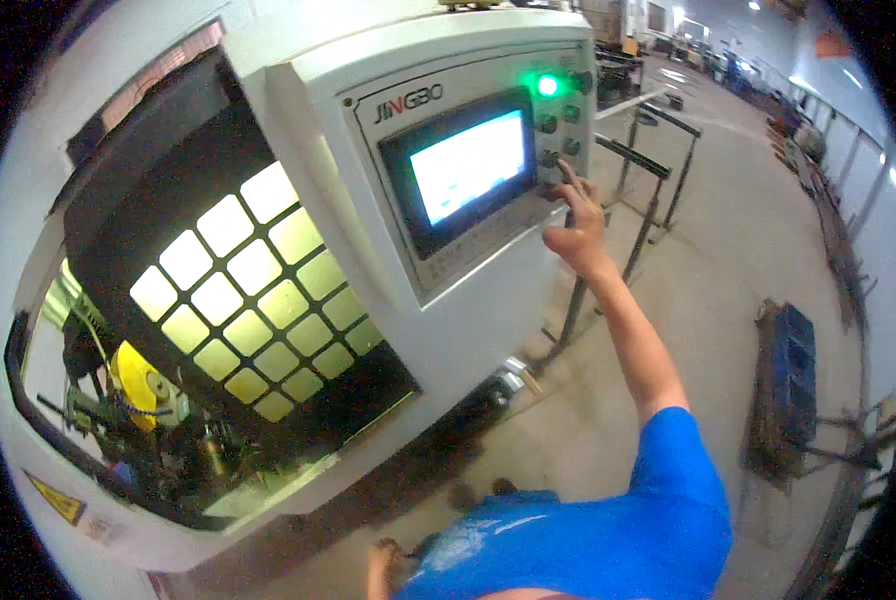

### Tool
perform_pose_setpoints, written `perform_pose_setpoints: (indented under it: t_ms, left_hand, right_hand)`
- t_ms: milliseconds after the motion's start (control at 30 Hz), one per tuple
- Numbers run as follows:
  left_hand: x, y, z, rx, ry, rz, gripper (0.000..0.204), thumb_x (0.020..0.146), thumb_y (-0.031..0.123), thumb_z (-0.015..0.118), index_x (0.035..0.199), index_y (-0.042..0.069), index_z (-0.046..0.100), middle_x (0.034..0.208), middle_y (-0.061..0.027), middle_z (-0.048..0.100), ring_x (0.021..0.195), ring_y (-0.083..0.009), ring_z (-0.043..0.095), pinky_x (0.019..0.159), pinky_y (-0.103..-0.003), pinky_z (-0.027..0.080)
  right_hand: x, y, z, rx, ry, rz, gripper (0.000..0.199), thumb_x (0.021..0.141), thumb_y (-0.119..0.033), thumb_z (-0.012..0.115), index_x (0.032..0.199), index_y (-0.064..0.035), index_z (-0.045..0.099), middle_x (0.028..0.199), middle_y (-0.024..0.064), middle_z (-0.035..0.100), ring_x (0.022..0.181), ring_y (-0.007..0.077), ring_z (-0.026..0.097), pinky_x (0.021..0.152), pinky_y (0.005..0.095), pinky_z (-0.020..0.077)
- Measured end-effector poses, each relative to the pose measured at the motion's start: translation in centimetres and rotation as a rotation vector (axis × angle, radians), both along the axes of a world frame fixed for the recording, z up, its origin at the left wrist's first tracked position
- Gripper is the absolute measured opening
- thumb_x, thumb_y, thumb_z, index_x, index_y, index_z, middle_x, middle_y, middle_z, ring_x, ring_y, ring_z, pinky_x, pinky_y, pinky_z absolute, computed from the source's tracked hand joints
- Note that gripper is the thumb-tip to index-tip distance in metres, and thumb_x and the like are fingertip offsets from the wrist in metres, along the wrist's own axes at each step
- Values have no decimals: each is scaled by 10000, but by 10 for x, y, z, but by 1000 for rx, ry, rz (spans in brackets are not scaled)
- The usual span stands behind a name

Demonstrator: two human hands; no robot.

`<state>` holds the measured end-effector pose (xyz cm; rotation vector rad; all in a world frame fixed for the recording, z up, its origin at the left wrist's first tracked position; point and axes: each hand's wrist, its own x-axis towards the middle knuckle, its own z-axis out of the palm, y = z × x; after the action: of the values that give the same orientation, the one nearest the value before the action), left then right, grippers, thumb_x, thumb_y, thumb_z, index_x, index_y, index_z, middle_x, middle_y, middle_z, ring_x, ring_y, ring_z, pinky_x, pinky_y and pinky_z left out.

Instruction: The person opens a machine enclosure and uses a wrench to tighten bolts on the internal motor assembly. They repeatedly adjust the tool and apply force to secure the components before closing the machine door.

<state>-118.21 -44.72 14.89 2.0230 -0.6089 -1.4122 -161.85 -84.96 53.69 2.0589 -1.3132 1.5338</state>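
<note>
The person's right hand (575, 215) was raised to the control panel (468, 160) of a large white machine (388, 330), the arm stretched out from a blue sleeve (680, 460) at the lower edge of the view. The forefinger was extended and its tip lay at a dark round knob (549, 158) in the column of controls just right of the screen (468, 165); the other fingers were curled loosely and the thumb tucked below, so the hand was mostly closed and gripped nothing (whether the fingertip actually pressed the knob or only touched beside it could not be made out). Above that knob in the same column sat another dark knob (546, 124), and at the top a round lamp (547, 85) glowed green. The screen was lit pale blue-white inside a black bezel.

The left hand (380, 566) showed only as a sliver at the bottom edge, low beside the blue shirt and well apart from the panel; how far it was open could not be told.

To the left of the panel, the machine's dark window (258, 290) carried a grid of bright squares, and lower down a yellow disc-shaped part (138, 385) sat among dark mechanisms inside. A yellow triangular warning sticker (58, 497) marked the casing's lower left corner. Beyond the hand stood black metal roller stands (658, 170) on the concrete floor (728, 260), and a blue crate (794, 365) lay on the floor to the right
</note>
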Motion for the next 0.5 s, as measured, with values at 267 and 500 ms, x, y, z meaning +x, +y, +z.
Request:
perform_pose_setpoints:
  t_ms: [267,500]
  left_hand:
    - [-6,-49,35,112,-324,-55,197,607,119,500,759,10,563,640,-115,546,544,-186,512,491,-297,405]
    - [0,7,-31,-113,-177,119,273,572,106,521,819,-2,558,639,-115,554,554,-171,523,484,-281,410]
  right_hand:
    - [-31,-15,-23,77,14,-19,465,541,-71,556,989,12,463,1040,151,454,953,246,425,831,330,307]
    - [-24,-37,-29,-125,172,19,458,617,-130,571,1025,21,430,1079,148,419,1019,262,369,809,311,320]
